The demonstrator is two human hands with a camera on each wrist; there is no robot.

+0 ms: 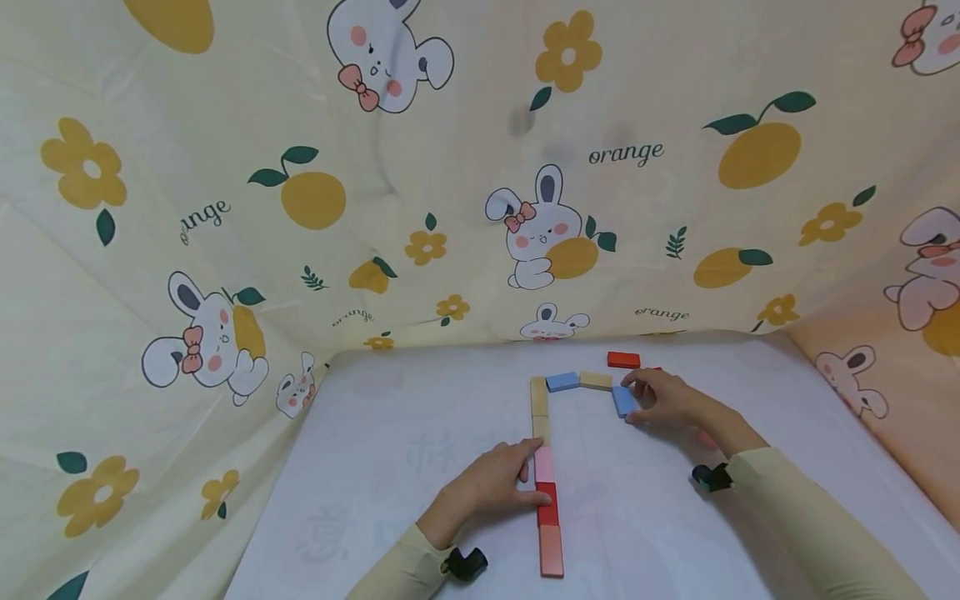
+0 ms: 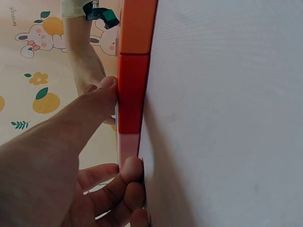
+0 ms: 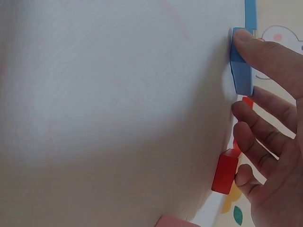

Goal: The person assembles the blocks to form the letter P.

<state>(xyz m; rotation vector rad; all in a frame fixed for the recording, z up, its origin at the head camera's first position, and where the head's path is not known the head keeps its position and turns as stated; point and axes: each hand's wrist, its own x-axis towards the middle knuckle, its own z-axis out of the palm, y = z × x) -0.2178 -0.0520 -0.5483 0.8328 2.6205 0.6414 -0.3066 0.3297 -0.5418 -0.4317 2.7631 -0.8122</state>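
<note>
Flat coloured blocks form an angled line on the white table. Its near leg runs from a salmon block [image 1: 551,552] through a red block [image 1: 549,510] and a pink block [image 1: 544,465] to two tan blocks [image 1: 539,396]. From there a blue block [image 1: 562,382] and another tan block [image 1: 596,381] lead right. My left hand [image 1: 487,479] touches the near leg's left side, thumb at the red block and index finger near the pink-tan joint. My right hand [image 1: 666,398] pinches a second blue block [image 3: 243,75], set at a slant by the line's right end; its far fingers are partly hidden.
A loose red block [image 1: 623,359] lies behind the line's right end. Beneath the right hand's lower fingers is another red block [image 3: 225,174], with a pink block [image 3: 176,222] nearer. Patterned cloth [image 1: 465,167] rises behind the table [image 1: 360,500] and along its sides.
</note>
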